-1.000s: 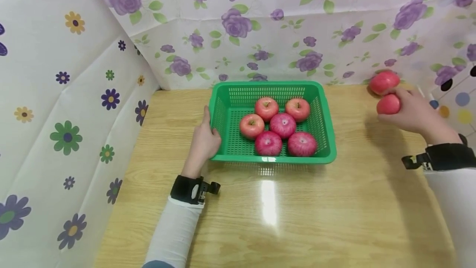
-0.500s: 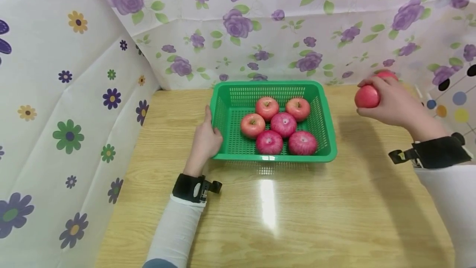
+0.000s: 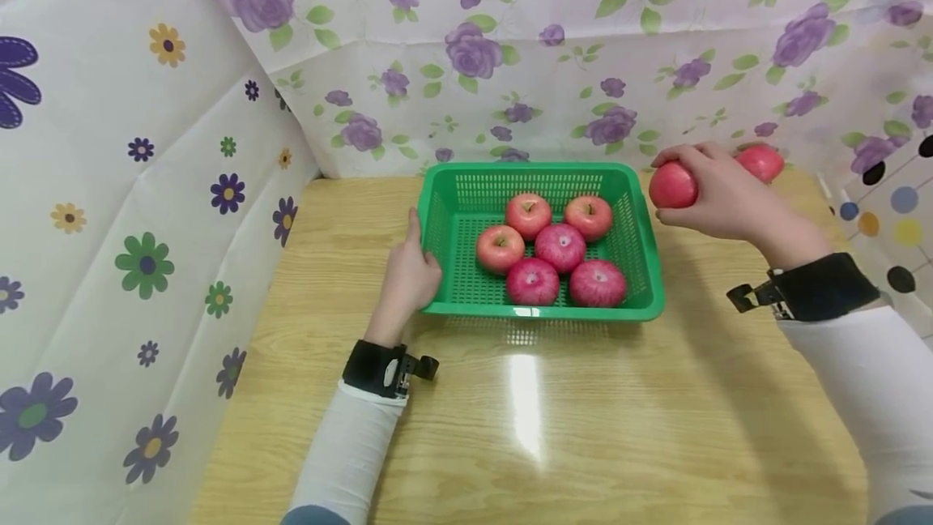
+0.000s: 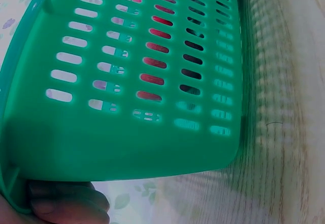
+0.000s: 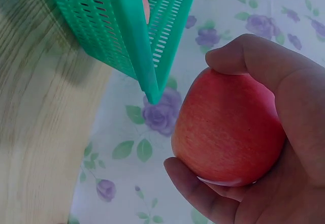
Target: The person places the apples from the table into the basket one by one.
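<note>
A green plastic basket (image 3: 541, 313) with slotted walls holds several red and pink apples (image 3: 560, 248). At its left end my left hand (image 3: 410, 274) grips the rim; in the left wrist view the fingers (image 4: 71, 203) curl in under it, below the basket wall (image 4: 122, 148). My right hand (image 3: 722, 193) holds a red apple (image 3: 673, 185) just off the basket's right rim. In the right wrist view, thumb and fingers wrap round this apple (image 5: 228, 127), near the basket corner (image 5: 152, 89). Another red apple (image 3: 761, 162) lies behind the right hand, partly covered by it.
The basket stands on a wooden table (image 3: 583, 420), close to the back wall covering (image 3: 408, 23) with purple roses. A flower-print sheet (image 3: 95, 185) rises along the table's left side. Dotted covering (image 3: 904, 201) borders the right side.
My right hand has carried the apple leftward from the table's right side to near the basket. The left hand keeps its grip on the rim. The view has shifted slightly.
</note>
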`<state>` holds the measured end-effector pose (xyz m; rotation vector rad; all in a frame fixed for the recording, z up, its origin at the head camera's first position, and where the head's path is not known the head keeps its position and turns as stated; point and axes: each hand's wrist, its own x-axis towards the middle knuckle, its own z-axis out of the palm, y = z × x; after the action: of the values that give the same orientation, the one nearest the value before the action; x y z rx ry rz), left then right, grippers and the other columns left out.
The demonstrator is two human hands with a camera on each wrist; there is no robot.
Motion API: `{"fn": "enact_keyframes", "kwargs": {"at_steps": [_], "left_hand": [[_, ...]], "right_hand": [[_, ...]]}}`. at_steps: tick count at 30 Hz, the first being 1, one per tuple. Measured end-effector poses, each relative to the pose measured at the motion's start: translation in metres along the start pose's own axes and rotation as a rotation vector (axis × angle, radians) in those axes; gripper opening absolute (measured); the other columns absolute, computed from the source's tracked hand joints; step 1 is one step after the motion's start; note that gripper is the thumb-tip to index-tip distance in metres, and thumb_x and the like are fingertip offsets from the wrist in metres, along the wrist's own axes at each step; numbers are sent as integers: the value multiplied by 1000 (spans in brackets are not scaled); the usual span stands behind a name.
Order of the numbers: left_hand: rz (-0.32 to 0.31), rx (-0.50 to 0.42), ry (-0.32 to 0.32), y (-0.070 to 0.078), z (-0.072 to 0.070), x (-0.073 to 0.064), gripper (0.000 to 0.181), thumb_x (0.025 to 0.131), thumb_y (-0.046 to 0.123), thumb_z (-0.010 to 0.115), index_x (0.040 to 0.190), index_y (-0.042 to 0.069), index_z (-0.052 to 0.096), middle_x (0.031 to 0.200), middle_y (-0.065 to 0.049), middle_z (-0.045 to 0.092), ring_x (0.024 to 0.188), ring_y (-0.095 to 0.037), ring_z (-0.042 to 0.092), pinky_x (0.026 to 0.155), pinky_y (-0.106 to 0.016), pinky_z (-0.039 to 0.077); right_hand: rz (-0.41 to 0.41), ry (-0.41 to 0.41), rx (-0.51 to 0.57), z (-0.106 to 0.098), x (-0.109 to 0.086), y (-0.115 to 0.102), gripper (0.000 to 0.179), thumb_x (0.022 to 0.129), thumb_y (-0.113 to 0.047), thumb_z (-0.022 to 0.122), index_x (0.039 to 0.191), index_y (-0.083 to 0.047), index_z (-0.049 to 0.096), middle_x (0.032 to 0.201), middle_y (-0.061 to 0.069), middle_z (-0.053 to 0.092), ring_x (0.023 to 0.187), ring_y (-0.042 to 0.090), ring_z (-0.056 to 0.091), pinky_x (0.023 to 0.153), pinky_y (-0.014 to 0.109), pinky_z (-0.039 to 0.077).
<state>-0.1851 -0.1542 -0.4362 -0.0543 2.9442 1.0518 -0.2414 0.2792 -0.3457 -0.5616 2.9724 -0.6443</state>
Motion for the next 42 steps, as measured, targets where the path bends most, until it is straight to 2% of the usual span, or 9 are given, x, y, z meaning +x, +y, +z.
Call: {"fn": "enact_keyframes", "kwargs": {"at_steps": [10, 19, 23, 29, 34, 38, 42], "left_hand": [[-1, 1, 9, -1, 0, 0, 84, 93, 2, 46, 159, 8, -4, 63, -12, 58, 47, -22, 54, 44, -35, 47], [-11, -3, 1, -2, 0, 0, 84, 93, 2, 47, 159, 9, -5, 66, -13, 58, 49, -22, 55, 47, -35, 49], [-16, -2, 4, -2, -1, 0, 84, 93, 2, 47, 159, 9, -5, 68, -13, 58, 51, -23, 55, 49, -36, 49], [-11, 0, 3, -2, -2, 0, 84, 93, 2, 47, 159, 8, -5, 66, -13, 58, 50, -22, 55, 48, -35, 49], [-12, -10, -5, -1, -1, 0, 85, 93, 1, 47, 159, 9, -6, 66, -13, 58, 49, -22, 55, 47, -35, 49], [-12, -15, -9, -1, 0, 0, 86, 92, 2, 48, 159, 10, -6, 68, -13, 58, 50, -23, 55, 48, -35, 49], [-9, -11, -8, -1, -1, -1, 86, 93, 2, 48, 159, 11, -6, 68, -13, 57, 50, -23, 54, 48, -35, 48]], "right_hand": [[-41, -18, 23, 12, 9, -10, 66, 79, -30, 79, 136, -16, 49, 135, 25, 40, 106, 40, 49, 81, 64, 49], [-97, -39, 12, 22, 23, -31, 66, 77, -28, 79, 135, -15, 50, 133, 25, 41, 99, 39, 54, 76, 59, 53], [-143, -89, 11, 32, 35, -52, 66, 76, -32, 81, 134, -17, 51, 135, 24, 41, 99, 35, 54, 76, 56, 54], [-205, -196, 16, 50, 59, -99, 69, 73, -33, 80, 133, -21, 50, 136, 17, 41, 99, 26, 54, 77, 47, 54], [-234, -259, 3, 68, 80, -132, 66, 73, -33, 76, 133, -29, 48, 128, 11, 41, 94, 21, 54, 74, 42, 53], [-280, -279, -9, 85, 99, -149, 65, 76, -35, 78, 134, -29, 48, 128, 12, 40, 99, 22, 51, 77, 42, 52], [-296, -280, -23, 99, 116, -164, 64, 77, -28, 77, 134, -29, 49, 132, 14, 39, 103, 24, 47, 78, 42, 52]]}}
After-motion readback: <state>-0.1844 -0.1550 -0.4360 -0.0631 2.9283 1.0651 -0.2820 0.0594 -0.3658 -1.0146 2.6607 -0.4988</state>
